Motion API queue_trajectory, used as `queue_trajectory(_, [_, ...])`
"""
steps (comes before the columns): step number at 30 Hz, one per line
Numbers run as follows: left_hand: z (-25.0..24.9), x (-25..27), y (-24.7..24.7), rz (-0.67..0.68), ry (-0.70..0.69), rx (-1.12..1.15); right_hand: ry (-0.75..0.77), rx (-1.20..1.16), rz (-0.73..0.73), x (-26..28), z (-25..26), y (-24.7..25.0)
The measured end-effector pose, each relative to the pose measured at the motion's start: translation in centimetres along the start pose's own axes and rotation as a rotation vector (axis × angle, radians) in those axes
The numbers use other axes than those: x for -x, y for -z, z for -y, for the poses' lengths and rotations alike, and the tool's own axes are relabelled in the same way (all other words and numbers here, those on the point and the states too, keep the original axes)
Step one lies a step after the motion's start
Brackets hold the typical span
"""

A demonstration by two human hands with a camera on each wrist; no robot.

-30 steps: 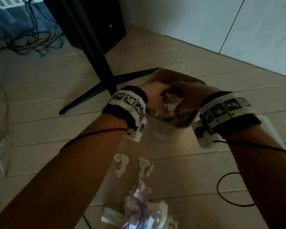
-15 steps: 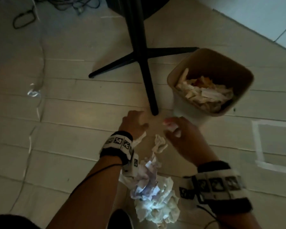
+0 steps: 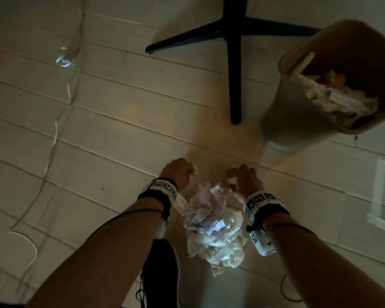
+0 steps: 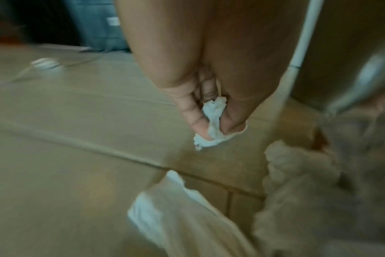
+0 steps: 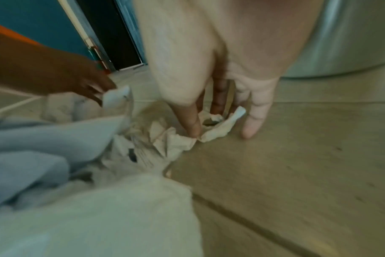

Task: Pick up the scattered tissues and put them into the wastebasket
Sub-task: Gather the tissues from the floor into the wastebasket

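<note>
Left hand (image 4: 209,97) low over the floor, fingertips pinching 1 crumpled tissue (image 4: 213,125); right hand (image 5: 209,83) fingering another tissue (image 5: 220,128).

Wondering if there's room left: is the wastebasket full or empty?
Partly full: the wastebasket holds crumpled paper well below its rim, so room remains.

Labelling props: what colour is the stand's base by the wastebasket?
Black stand base; head view shows it best.
</note>
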State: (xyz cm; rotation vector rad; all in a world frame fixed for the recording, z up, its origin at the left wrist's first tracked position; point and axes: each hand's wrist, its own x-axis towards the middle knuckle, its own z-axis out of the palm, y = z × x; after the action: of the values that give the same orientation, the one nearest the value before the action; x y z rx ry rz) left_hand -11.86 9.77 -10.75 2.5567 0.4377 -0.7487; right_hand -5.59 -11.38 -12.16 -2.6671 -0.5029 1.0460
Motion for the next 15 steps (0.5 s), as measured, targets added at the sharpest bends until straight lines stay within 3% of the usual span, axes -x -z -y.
queue_trajectory(3, [0.7, 3.9, -0.3, -0.197, 0.092, 0.196, -0.056, -0.071, 0.032, 0.8, -1.3, 0.0])
queue_trajectory(5, [0.1, 6.6, -1.6, -0.243, 0.133, 0.275, -0.087, -0.146, 0.018, 1.4, -1.8, 0.2])
queue_trajectory(9, [-2.3, 10.4, -5.1, -0.076, 0.162, 0.371, -0.110, -0.279, 0.034, 3.0, -1.9, 0.4])
queue_trajectory(12, [-3.3, 10.2, -7.1, 0.082, 0.168, 0.362, -0.226, -0.568, 0.164, 4.3, -1.5, 0.3])
queue_trajectory(15, [-3.8, 8.7, -8.2, 0.134, 0.182, 0.311, -0.242, -0.666, 0.339, 5.4, -0.6, -0.9])
